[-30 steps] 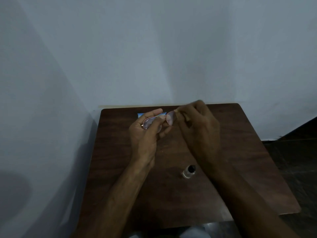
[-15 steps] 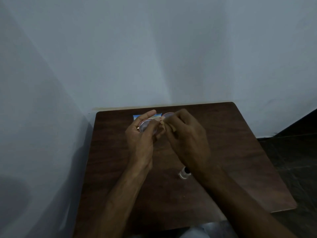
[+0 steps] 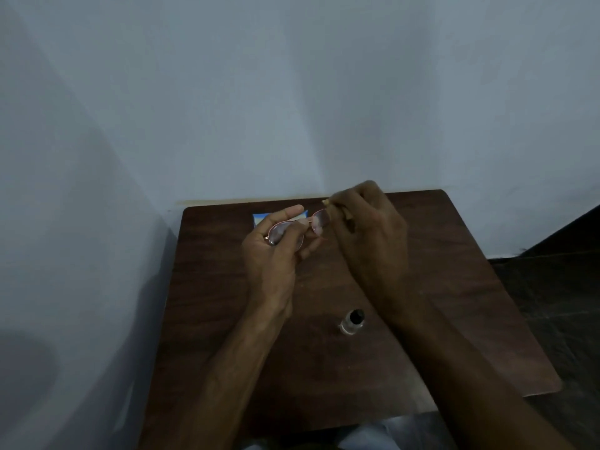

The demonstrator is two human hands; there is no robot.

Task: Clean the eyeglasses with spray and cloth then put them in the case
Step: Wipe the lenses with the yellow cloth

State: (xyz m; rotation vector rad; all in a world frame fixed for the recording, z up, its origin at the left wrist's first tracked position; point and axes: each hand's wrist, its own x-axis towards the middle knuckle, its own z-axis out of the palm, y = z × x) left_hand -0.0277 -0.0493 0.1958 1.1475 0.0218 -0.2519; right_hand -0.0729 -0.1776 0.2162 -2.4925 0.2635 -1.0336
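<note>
Dark wood table (image 3: 438, 287) set into a corner of pale walls, dim light. Above its far end I have the glasses (image 3: 316, 220) up off the wood. My left hand (image 3: 272, 254) grips them, fingers curled round the left lens and rim. My right hand (image 3: 370, 232) is closed in a pinch just beside the right lens, with a pale scrap showing at the fingertips that I take to be the cloth (image 3: 325, 200); little of it is visible.

The frame looks thin and is held by one side only, so I judge that hard rubbing on the free lens could twist it. My left fingers lie across the glass and may smear it again.

Nearer me, the bottle (image 3: 352, 321) stands upright just beside my right forearm; drawing that arm back could tip it. Behind my left hand lies a blue-and-white thing (image 3: 259, 219); whether it is the case, I cannot tell.
</note>
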